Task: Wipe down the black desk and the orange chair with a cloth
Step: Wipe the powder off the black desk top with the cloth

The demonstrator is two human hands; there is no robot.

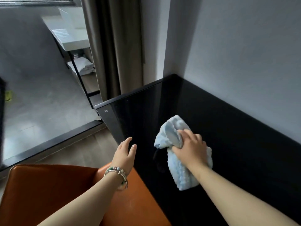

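Head view: the right hand [190, 147] curls its fingers [184, 133] over a bunched pale blue cloth [172, 128], pressing it on the black desk [236, 136], with bare top open toward the wall [244, 54] at 2 o'clock. At 9 o'clock the left hand [125, 154], fingers loosely apart and holding nothing, is over the desk's left edge, with the orange chair [48, 193] at 7 o'clock beside it. A small white mark [106, 111] near the 10 o'clock corner is unreadable.

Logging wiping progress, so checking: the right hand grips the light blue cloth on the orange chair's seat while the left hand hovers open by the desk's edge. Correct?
One thing is off: the head view shows the right hand gripping the light blue cloth on the black desk, not on the orange chair. The left hand does hover open by the desk's edge.
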